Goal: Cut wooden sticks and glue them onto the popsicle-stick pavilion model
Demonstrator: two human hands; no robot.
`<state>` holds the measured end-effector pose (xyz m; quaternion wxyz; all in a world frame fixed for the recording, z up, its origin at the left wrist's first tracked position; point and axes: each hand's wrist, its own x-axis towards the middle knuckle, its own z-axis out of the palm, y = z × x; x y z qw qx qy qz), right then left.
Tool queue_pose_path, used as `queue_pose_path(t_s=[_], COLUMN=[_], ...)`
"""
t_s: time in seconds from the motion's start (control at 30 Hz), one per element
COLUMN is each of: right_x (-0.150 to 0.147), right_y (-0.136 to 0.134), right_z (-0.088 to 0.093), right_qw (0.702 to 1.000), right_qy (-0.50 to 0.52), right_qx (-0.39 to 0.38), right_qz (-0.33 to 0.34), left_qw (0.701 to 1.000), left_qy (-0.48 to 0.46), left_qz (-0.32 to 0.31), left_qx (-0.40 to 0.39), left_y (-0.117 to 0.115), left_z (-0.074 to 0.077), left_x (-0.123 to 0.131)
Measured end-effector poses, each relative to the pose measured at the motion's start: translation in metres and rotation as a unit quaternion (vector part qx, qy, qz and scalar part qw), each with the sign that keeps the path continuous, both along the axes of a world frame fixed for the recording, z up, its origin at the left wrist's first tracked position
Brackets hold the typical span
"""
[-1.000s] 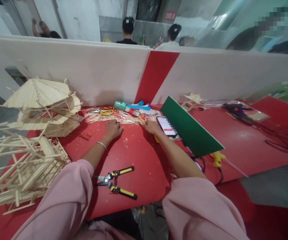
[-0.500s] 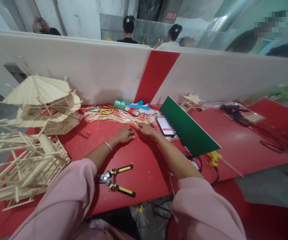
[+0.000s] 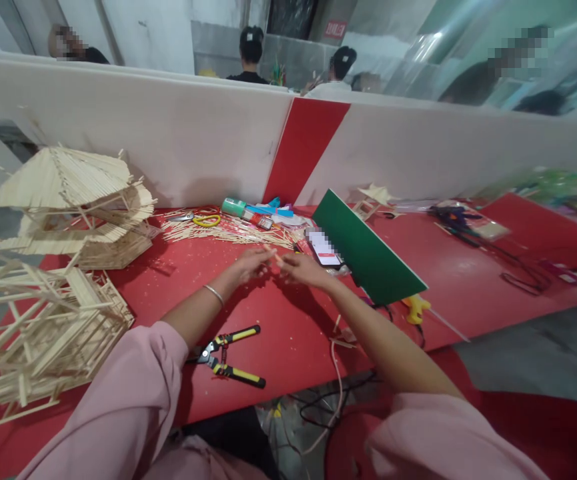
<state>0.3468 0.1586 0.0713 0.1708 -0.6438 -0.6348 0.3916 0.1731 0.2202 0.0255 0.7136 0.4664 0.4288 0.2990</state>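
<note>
My left hand (image 3: 251, 263) and my right hand (image 3: 302, 268) meet above the red table (image 3: 288, 320), fingertips pinched together on a thin wooden stick (image 3: 271, 253). Just beyond them lies a scattered pile of wooden sticks (image 3: 223, 231). A phone (image 3: 323, 247) lies to the right of my right hand, beside a tilted green board (image 3: 365, 251). Yellow-and-black pliers (image 3: 228, 355) lie on the table near my left elbow.
Two stick-built houses (image 3: 68, 207) (image 3: 33, 327) stand at the left. Yellow-handled scissors (image 3: 203, 219), a green tube (image 3: 233, 207) and small items sit by the white partition (image 3: 168, 140). A yellow glue gun (image 3: 415, 308) and cables lie right. Other people sit beyond the partition.
My left hand slid right from the stick pile and my right hand came left; both lifted off the table and now pinch a stick between them.
</note>
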Motion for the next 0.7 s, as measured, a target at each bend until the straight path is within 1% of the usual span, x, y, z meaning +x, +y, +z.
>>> queue_pose_path(t_s=[0.07, 0.1, 0.17, 0.2, 0.27, 0.3, 0.33, 0.37, 0.43, 0.57, 0.6, 0.63, 0.7], right_x=[-0.023, -0.03, -0.035, -0.032, -0.02, -0.013, -0.006, 0.0, 0.008, 0.01, 0.009, 0.007, 0.003], right_y=[-0.005, -0.005, -0.005, -0.004, -0.002, -0.002, -0.001, -0.001, 0.0, 0.004, 0.005, 0.006, 0.008], right_z=[-0.004, -0.004, -0.001, 0.001, 0.003, 0.002, 0.001, -0.002, -0.008, -0.016, -0.017, -0.018, -0.021], right_qw=[0.999, 0.997, 0.987, 0.974, 0.933, 0.912, 0.898, 0.891, 0.889, 0.896, 0.906, 0.924, 0.964], right_qy=[-0.007, -0.029, -0.13, -0.203, -0.35, -0.402, -0.433, -0.447, -0.449, -0.431, -0.408, -0.36, -0.215], right_qx=[0.037, 0.052, 0.078, 0.087, 0.084, 0.071, 0.053, 0.032, 0.003, -0.01, -0.006, -0.005, -0.014], right_qz=[0.033, 0.047, 0.055, 0.044, -0.005, -0.034, -0.057, -0.072, -0.087, -0.104, -0.114, -0.128, -0.156], left_qw=[1.0, 0.999, 0.997, 0.995, 0.991, 0.989, 0.988, 0.987, 0.986, 0.988, 0.989, 0.99, 0.991], left_qy=[-0.007, -0.008, -0.006, -0.002, 0.007, 0.012, 0.016, 0.02, 0.03, 0.051, 0.054, 0.054, 0.052], left_qz=[0.013, 0.026, 0.062, 0.079, 0.104, 0.11, 0.111, 0.109, 0.096, 0.06, 0.053, 0.049, 0.045], left_qx=[-0.024, -0.033, -0.048, -0.058, -0.082, -0.095, -0.107, -0.118, -0.131, -0.134, -0.13, -0.125, -0.112], left_y=[-0.002, -0.002, -0.001, 0.0, 0.003, 0.004, 0.005, 0.006, 0.008, 0.009, 0.009, 0.01, 0.011], left_z=[0.003, 0.004, 0.006, 0.006, 0.006, 0.005, 0.005, 0.004, 0.002, -0.001, -0.001, -0.002, -0.002], left_x=[0.004, 0.003, -0.005, -0.012, -0.026, -0.032, -0.038, -0.043, -0.05, -0.054, -0.053, -0.053, -0.052])
